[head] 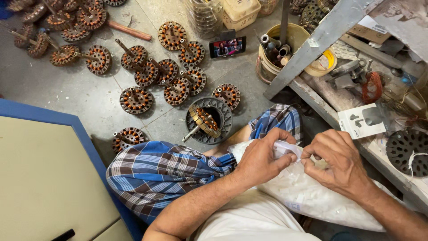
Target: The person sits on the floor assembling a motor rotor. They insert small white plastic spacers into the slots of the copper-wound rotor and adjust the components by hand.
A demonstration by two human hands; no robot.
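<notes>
Above a floor [80, 96] strewn with motor windings [136, 100], a soft, light plastic bag [312, 196] on the lap is pinched at its neck by both hands [261, 158] [339, 160], best gripped there.

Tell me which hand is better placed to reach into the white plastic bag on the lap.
Probably the right hand. Its fingertips sit at the opening of the white plastic bag, while the left hand pinches the bag's edge in a closed grip and looks better left holding it taut.
</notes>
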